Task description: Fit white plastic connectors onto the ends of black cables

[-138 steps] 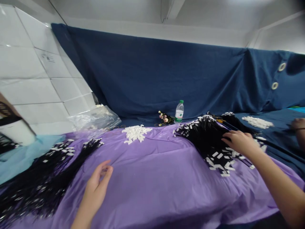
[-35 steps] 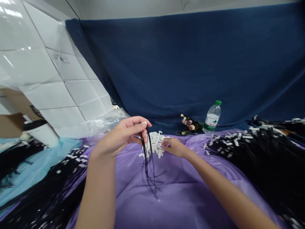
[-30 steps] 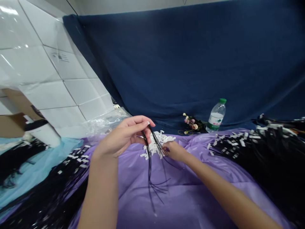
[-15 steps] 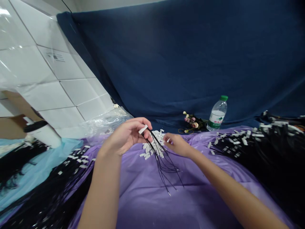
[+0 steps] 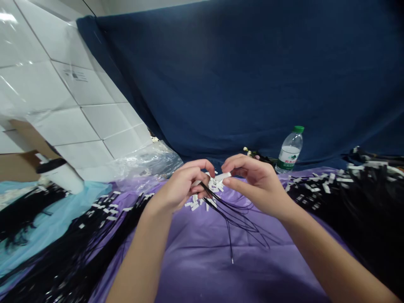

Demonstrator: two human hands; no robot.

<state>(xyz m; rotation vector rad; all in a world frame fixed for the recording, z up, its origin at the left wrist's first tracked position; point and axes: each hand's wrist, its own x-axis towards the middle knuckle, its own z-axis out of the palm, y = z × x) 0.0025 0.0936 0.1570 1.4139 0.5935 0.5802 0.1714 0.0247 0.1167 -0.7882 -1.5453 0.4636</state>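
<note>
Black wires [image 5: 235,221] with a small white connector [image 5: 196,183] at their upper end hang from my left hand [image 5: 181,185], whose fingers are closed around them. The loose wire ends trail down to the right over the purple sheet. Between thumb and fingertips, my right hand [image 5: 254,179] pinches a small white plastic piece [image 5: 223,176]. The two hands are close together but apart. Just behind and below the fingers lies a heap of similar white pieces [image 5: 194,204], partly covered by the hands.
A purple sheet [image 5: 202,269] covers the work surface. Bundles of black wires with white connectors lie at the left [image 5: 75,252] and right [image 5: 356,214]. A water bottle [image 5: 289,151] and flowers [image 5: 248,151] stand behind. A white cup [image 5: 61,176] leans at the far left.
My right hand has moved toward the left hand and now pinches a white piece that was not in it before. My left hand has shifted slightly right, and the wires have swung right.
</note>
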